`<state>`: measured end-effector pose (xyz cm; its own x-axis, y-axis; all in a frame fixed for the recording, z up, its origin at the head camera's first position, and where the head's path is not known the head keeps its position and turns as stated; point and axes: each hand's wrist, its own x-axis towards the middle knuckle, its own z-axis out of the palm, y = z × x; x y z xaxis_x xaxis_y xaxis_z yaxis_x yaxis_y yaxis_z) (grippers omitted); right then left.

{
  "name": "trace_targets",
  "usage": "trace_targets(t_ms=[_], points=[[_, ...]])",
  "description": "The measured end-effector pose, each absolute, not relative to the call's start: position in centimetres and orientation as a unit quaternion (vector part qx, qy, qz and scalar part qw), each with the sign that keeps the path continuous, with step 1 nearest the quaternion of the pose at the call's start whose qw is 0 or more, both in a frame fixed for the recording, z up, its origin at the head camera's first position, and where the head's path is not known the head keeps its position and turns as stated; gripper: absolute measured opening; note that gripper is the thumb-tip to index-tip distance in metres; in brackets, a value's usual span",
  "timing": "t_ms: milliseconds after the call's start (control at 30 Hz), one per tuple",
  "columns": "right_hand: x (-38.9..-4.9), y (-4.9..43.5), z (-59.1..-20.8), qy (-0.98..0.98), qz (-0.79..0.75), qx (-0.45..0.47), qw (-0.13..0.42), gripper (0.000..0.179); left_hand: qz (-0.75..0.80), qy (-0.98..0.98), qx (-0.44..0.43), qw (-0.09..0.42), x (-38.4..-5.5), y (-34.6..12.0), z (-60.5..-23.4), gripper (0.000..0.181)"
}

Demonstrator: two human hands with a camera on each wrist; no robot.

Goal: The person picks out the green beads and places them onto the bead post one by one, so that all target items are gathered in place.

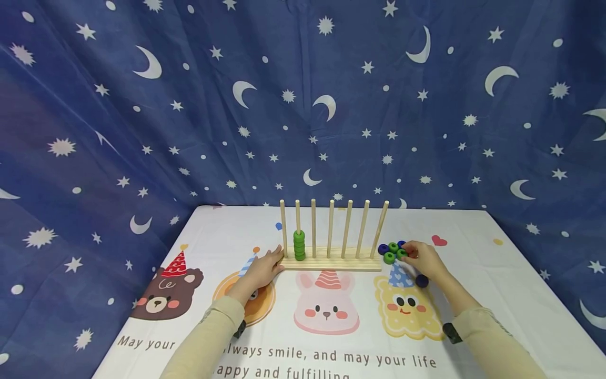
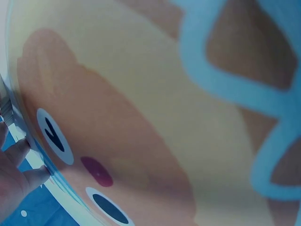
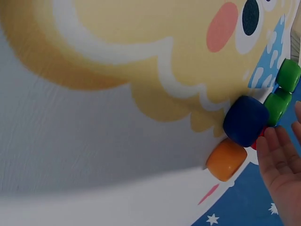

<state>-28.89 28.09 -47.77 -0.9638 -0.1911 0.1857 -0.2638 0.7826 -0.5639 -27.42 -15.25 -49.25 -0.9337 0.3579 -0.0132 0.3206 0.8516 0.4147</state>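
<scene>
A wooden peg rack (image 1: 326,266) stands on the table with several upright pegs. Green beads (image 1: 299,246) are stacked on its second peg from the left. My left hand (image 1: 262,271) holds the left end of the base, its other fingers spread in the left wrist view. To the right of the rack, my right hand (image 1: 423,260) reaches into a cluster of beads, thumb and forefinger at a green bead (image 1: 401,253). Its long fingers look straight in the right wrist view. A dark blue bead (image 3: 246,121) and an orange bead (image 3: 226,160) lie near that hand.
Another green bead (image 1: 389,258) and a blue bead (image 1: 383,249) sit by the rack's right end. A red bead (image 3: 260,137) is partly hidden behind the fingers. The printed white tablecloth (image 1: 326,363) meets a dark blue curtain (image 1: 303,131) with stars and moons.
</scene>
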Motion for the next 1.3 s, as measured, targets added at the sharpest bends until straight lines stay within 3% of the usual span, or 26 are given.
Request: trace_targets(t_ms=[367, 1300], points=[[-29.2, 28.4, -48.2, -0.950, 0.302, 0.076, 0.021, 0.035, 0.208, 0.961, 0.177, 0.045, -27.4, -15.0, -49.4, 0.053], [-29.4, 27.2, -48.4, -0.964, 0.263, 0.027, 0.020, 0.030, 0.194, 0.964, 0.177, 0.044, -27.2, -15.0, -49.3, 0.050]])
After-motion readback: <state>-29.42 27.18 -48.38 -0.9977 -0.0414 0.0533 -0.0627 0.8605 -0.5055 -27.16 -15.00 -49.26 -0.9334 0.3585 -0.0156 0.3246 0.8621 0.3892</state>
